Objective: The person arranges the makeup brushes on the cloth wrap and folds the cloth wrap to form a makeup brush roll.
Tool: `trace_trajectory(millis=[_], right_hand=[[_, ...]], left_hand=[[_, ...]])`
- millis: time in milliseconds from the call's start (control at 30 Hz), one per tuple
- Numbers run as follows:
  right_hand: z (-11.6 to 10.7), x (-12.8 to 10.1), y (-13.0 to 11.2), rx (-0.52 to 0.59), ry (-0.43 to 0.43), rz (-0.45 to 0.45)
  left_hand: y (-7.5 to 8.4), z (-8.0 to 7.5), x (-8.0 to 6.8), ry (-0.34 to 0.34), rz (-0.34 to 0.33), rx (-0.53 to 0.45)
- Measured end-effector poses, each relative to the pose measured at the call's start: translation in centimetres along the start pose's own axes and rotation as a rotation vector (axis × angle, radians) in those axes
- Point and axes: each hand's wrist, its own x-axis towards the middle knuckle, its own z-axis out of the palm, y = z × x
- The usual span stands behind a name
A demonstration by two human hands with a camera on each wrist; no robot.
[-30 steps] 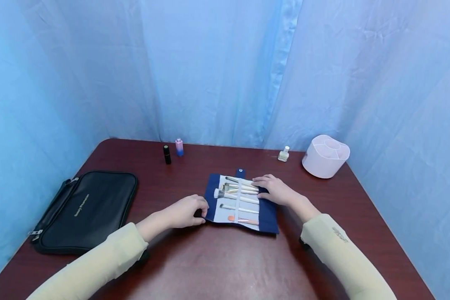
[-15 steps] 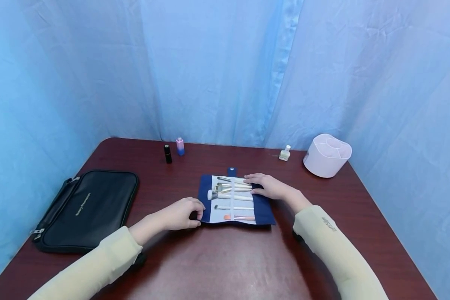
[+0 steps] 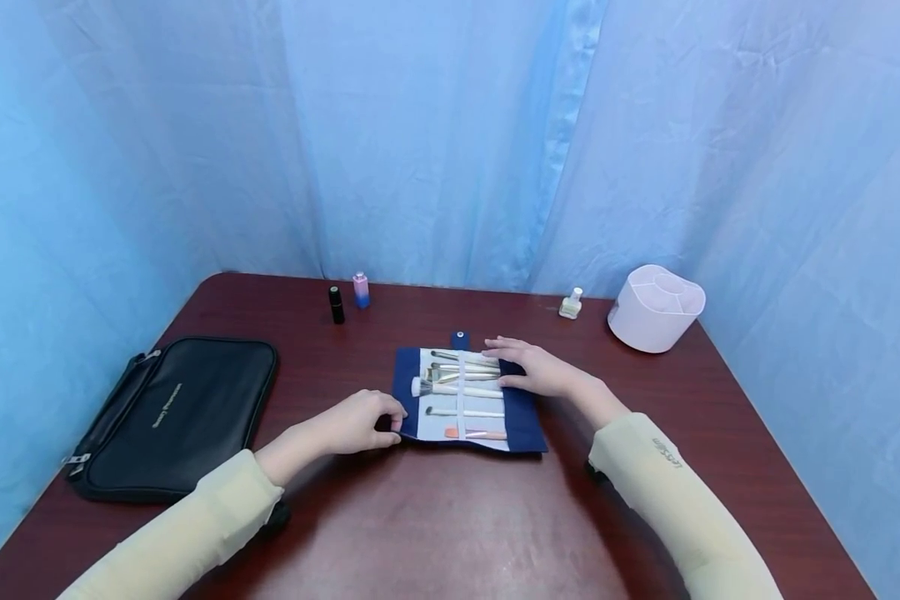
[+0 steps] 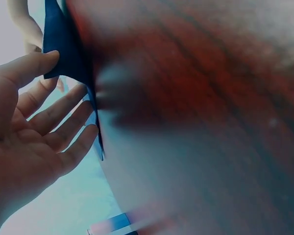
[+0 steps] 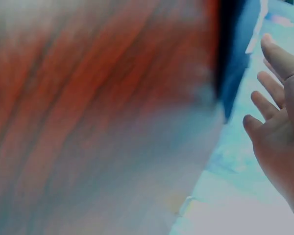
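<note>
Navy fabric brush roll shifted slightly leftward; left hand pinches its edge, right hand flat on brushes (fingers straight). Nearby: black zip pouch, empty pink compartmented holder on surface.

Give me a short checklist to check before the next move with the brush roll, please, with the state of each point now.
1. Brush roll lies open and flat on the table: ok.
2. Left hand has a grip on the roll's left edge: ok; thumb and fingers pinch the blue cloth in the left wrist view.
3. Right hand rests flat on the roll's right part, fingers straight: ok.
4. Brushes sit under the white strap: ok for those seen; those under the right hand, cannot tell.
5. Snap tab at the far edge is free: ok.
6. Black bag and pink holder stand apart from the roll: ok.
</note>
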Motion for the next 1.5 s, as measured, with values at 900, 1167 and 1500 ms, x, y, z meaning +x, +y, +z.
trace_trajectory(millis=[900, 1167, 1500], right_hand=[[-1.0, -5.0, -1.9, 0.135, 0.067, -0.082], [-0.5, -3.8, -1.3, 0.046, 0.118, 0.005], [0.5, -2.7, -1.0, -0.021, 0.094, 0.097]], left_hand=[[-1.6, -1.5, 2.6, 0.153, -0.264, -0.199], [-2.3, -1.5, 4.0, 0.155, -0.344, -0.146], [-3.1, -0.4, 4.7, 0.135, -0.434, -0.214]])
